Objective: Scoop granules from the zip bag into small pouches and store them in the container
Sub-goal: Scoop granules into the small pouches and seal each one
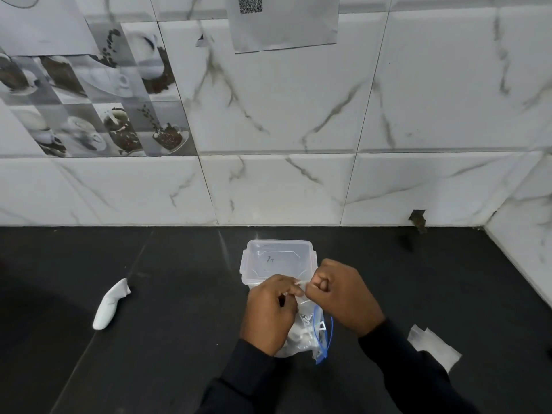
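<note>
Hands, left point(270, 312) and right point(340, 294), each grip pinching one small clear pouch point(301, 283) above the blue-edged zip bag point(316, 333).

Light was even and rather cool, the marble-tiled wall point(298, 115) bright and the black worktop point(179, 294) dim by contrast. A pale streak of glare crossed the worktop just behind the clear container point(277, 258). A soft shadow darkened the worktop's left edge. Tile lines bowed toward the frame's edges from the wide lens. Detail was slightly soft throughout.
</note>
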A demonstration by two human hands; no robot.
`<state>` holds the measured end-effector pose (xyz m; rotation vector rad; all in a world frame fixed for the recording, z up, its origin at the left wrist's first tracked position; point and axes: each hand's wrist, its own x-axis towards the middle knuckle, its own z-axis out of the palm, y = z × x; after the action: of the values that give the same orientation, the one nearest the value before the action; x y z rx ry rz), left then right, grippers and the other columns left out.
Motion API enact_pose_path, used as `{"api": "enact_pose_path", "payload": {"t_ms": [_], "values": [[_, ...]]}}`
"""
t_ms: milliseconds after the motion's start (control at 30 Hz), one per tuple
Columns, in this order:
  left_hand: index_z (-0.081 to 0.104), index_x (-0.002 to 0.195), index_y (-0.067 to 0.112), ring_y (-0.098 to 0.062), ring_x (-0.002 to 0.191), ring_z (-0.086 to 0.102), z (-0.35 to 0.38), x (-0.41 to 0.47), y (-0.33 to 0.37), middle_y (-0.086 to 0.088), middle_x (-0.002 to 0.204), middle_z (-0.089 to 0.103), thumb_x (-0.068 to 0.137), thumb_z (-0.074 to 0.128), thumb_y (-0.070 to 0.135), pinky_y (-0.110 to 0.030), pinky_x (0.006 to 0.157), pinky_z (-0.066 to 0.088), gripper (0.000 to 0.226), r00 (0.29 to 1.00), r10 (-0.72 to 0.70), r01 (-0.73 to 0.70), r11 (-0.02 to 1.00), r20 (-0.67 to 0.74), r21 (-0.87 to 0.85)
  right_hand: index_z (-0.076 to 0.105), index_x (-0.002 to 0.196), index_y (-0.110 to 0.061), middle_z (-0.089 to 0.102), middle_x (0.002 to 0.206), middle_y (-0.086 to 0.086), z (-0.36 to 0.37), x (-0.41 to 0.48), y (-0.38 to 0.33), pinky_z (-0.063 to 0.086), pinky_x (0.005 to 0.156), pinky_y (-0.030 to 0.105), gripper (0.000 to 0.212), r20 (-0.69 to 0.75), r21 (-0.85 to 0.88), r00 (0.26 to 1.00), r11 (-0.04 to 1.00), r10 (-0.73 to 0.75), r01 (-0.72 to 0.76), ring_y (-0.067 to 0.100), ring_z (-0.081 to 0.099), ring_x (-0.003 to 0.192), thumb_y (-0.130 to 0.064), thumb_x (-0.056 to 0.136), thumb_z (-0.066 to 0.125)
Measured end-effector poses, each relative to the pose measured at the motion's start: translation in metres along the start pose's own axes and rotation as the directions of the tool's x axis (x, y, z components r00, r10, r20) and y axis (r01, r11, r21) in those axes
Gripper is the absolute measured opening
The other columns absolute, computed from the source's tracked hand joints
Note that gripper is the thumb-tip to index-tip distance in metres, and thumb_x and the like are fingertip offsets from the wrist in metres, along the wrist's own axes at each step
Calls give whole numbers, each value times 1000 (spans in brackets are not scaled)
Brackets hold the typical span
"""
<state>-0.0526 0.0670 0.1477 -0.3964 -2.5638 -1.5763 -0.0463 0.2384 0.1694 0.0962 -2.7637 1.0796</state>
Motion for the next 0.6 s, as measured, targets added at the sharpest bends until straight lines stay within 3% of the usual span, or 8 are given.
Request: {"api": "enact_pose_path", "payload": {"t_ms": [100, 200, 300, 367, 467, 533, 600], "values": [[79, 81, 22, -5, 76, 72, -13, 2, -6, 15, 92, 75, 79, 60, -9, -28, 75, 60, 35, 994, -102, 100, 994, -34, -33, 65, 64, -19, 59, 72, -4, -5, 0, 6, 44, 62, 19, 27, -44, 61, 999, 998, 11, -8, 11, 58, 66, -34, 85, 73], [81, 83, 17, -4, 80, 72, -36, -1, -23, 9, 89, 77, 82, 66, -6, -20, 75, 59, 28, 971, -239, 237, 969, -14, -64, 66, 67, -19, 59, 78, -4, -3, -4, 45, 46, 69, 19, 24, -151, 53, 971, 983, 183, -177, 8, 59, 70, -31, 87, 73], [81, 77, 13, -15, 66, 72, -57, -8, -56, -3, 83, 79, 82, 71, -3, -36, 75, 60, 20, 906, -409, 420, 899, 109, -125, 72, 71, -16, 68, 80, 2, 10, -16, 99, 54, 83, 34, 16, 49, -131, 910, 906, 412, -403, 16, 65, 81, -20, 86, 69], [81, 70, 13, -17, 68, 71, -60, -16, -79, -8, 86, 79, 80, 66, -13, -35, 71, 57, 31, 846, -498, 525, 842, 191, -126, 78, 80, -18, 74, 82, -3, 21, -25, 118, 55, 90, 31, 12, 241, -154, 843, 877, 480, -455, 8, 68, 82, -16, 86, 68], [79, 69, 1, -24, 73, 73, -48, -31, -103, -15, 108, 72, 77, 58, -23, -24, 54, 55, 33, 742, -588, 641, 763, 322, -85, 79, 98, -28, 69, 85, -15, 42, -34, 120, 47, 82, 10, 13, 421, -112, 833, 932, 359, -345, -5, 61, 79, -24, 87, 73], [76, 76, -7, -19, 54, 68, -35, -40, -112, -12, 119, 62, 80, 56, -23, -20, 47, 52, 26, 666, -627, 705, 706, 403, -67, 78, 100, -35, 63, 95, -10, 59, -35, 122, 45, 80, 14, 16, 434, -88, 856, 959, 281, -271, -1, 58, 88, -33, 84, 74], [76, 76, -4, -17, 46, 65, -21, -47, -120, -12, 121, 62, 82, 55, -21, -19, 47, 52, 27, 635, -629, 723, 688, 447, -59, 72, 84, -42, 57, 101, -1, 82, -32, 137, 45, 86, 25, 5, 438, -113, 854, 960, 280, -257, 4, 56, 93, -39, 81, 70]]}}
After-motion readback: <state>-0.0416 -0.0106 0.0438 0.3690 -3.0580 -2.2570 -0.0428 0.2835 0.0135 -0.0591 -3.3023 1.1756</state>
